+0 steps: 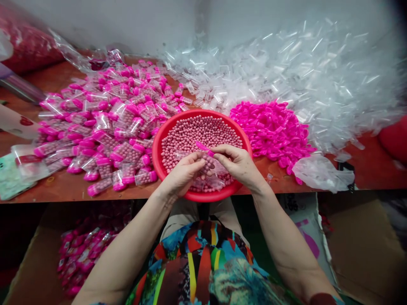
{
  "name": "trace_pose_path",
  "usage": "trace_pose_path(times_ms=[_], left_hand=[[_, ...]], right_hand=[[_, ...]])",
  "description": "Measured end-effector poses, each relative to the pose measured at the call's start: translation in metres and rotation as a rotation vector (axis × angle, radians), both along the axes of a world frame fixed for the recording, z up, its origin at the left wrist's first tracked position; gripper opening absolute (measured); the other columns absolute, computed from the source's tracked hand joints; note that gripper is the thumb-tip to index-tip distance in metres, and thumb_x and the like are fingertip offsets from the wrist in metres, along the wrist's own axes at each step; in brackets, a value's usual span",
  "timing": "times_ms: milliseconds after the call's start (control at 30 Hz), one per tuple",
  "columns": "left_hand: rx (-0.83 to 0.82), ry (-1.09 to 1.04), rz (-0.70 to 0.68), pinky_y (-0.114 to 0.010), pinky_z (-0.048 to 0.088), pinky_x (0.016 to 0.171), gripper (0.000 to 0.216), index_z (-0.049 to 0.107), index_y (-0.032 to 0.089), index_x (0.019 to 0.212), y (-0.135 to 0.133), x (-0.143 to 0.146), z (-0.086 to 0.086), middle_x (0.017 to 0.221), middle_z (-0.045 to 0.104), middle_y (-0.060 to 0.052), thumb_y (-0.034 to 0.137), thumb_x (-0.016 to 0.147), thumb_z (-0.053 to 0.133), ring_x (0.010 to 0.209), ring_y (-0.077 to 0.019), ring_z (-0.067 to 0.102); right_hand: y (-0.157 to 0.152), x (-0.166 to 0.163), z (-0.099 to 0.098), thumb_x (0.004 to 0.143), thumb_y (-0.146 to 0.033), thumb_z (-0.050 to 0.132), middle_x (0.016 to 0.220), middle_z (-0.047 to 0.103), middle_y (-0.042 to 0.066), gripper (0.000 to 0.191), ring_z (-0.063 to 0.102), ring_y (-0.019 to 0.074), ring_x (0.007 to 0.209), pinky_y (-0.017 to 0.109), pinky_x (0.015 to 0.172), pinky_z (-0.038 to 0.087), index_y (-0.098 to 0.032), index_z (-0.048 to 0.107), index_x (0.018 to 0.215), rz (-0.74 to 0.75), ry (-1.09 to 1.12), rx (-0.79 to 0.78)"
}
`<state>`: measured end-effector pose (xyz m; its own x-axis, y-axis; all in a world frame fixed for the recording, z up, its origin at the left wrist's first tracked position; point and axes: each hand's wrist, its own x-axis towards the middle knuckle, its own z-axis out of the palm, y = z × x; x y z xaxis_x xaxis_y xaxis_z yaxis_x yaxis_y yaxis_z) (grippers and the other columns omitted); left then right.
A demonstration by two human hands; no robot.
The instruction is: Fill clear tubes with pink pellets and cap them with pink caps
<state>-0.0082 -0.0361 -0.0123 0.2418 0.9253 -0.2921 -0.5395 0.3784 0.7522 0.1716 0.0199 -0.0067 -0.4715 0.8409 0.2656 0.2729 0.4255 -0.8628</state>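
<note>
Left hand (185,171) near right hand (237,163), above basin (203,196)

The head camera looks down across the table (63,187).

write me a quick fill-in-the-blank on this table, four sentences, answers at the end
1. The bowl holding the beads is coloured ____.
2. The pink piece is pinched by the person's ____ hand.
3. Filled containers are heaped to the ____ of the bowl.
4. Loose pink pieces are heaped to the ____ of the bowl.

Missing words: red; right; left; right
</note>
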Motion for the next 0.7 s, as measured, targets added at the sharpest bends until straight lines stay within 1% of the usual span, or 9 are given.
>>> trace_pose_path(times_ms=[100,133,167,233,300,367,467,533,700], left_hand=[[-0.026,0.012,0.003,-0.026,0.050,0.071,0.036,0.063,0.013,0.112,0.000,-0.001,-0.002,0.087,0.066,-0.004,0.026,0.080,0.075,0.072,-0.0124,0.062],[-0.033,0.019,0.010,-0.027,0.050,0.073,0.038,0.063,0.014,0.114,0.000,0.000,-0.003,0.089,0.067,-0.005,0.026,0.080,0.075,0.074,-0.0130,0.063],[-0.032,0.024,0.018,-0.027,0.051,0.075,0.039,0.064,0.014,0.114,0.000,0.000,-0.003,0.090,0.068,-0.006,0.027,0.079,0.076,0.076,-0.0135,0.064],[-0.012,0.029,0.025,-0.027,0.051,0.078,0.038,0.066,0.013,0.110,0.000,0.002,-0.004,0.093,0.069,-0.007,0.028,0.078,0.078,0.080,-0.0142,0.065],[0.009,0.031,0.028,-0.027,0.052,0.078,0.035,0.067,0.013,0.106,0.001,0.003,-0.005,0.094,0.069,-0.006,0.031,0.077,0.079,0.081,-0.0138,0.064],[0.005,0.046,0.038,-0.025,0.052,0.074,0.034,0.067,0.013,0.104,0.001,0.004,-0.004,0.090,0.067,-0.004,0.033,0.078,0.079,0.078,-0.0124,0.063],[-0.019,0.077,0.025,-0.022,0.050,0.061,0.034,0.065,0.014,0.102,0.000,0.003,-0.002,0.080,0.064,-0.002,0.036,0.079,0.077,0.066,-0.0107,0.061],[-0.025,0.094,0.000,-0.022,0.048,0.055,0.036,0.064,0.015,0.104,0.000,0.002,0.000,0.079,0.063,-0.001,0.038,0.080,0.076,0.063,-0.0111,0.060],[-0.006,0.093,-0.001,-0.020,0.045,0.053,0.037,0.064,0.014,0.104,-0.002,0.003,0.001,0.080,0.061,-0.001,0.038,0.078,0.077,0.063,-0.0109,0.060]], right_hand=[[0.004,0.002,-0.005,0.091,-0.023,0.062,0.104,0.075,0.006,0.018,0.068,0.0203,0.100,0.039,0.095,0.053,-0.022,0.073,0.103,-0.113,-0.025,0.131],[0.004,0.001,-0.006,0.091,-0.024,0.062,0.103,0.075,0.006,0.017,0.068,0.0203,0.100,0.039,0.095,0.053,-0.022,0.073,0.103,-0.154,-0.002,0.127],[0.004,0.000,-0.006,0.091,-0.026,0.062,0.103,0.075,0.006,0.017,0.068,0.0198,0.098,0.038,0.093,0.054,-0.022,0.073,0.103,-0.173,0.032,0.088],[0.001,-0.003,-0.005,0.091,-0.030,0.063,0.101,0.075,0.004,0.018,0.069,0.0181,0.094,0.034,0.088,0.056,-0.022,0.073,0.104,-0.138,0.101,-0.045],[-0.003,-0.007,-0.003,0.091,-0.030,0.064,0.100,0.075,0.003,0.017,0.070,0.0174,0.093,0.032,0.085,0.056,-0.022,0.073,0.103,-0.080,0.124,-0.115],[-0.006,-0.011,-0.002,0.090,-0.028,0.065,0.099,0.074,0.003,0.015,0.069,0.0175,0.094,0.033,0.087,0.055,-0.022,0.073,0.101,-0.063,0.111,-0.087],[-0.008,-0.016,-0.002,0.091,-0.026,0.063,0.099,0.074,0.004,0.014,0.068,0.0178,0.095,0.034,0.088,0.054,-0.022,0.074,0.099,-0.082,0.110,-0.011],[-0.008,-0.017,-0.003,0.091,-0.025,0.062,0.099,0.074,0.004,0.014,0.068,0.0181,0.095,0.034,0.088,0.054,-0.023,0.074,0.099,-0.102,0.118,0.020],[-0.008,-0.017,-0.002,0.092,-0.023,0.061,0.096,0.073,0.004,0.014,0.068,0.0180,0.094,0.035,0.087,0.055,-0.024,0.074,0.098,-0.079,0.092,0.059]])
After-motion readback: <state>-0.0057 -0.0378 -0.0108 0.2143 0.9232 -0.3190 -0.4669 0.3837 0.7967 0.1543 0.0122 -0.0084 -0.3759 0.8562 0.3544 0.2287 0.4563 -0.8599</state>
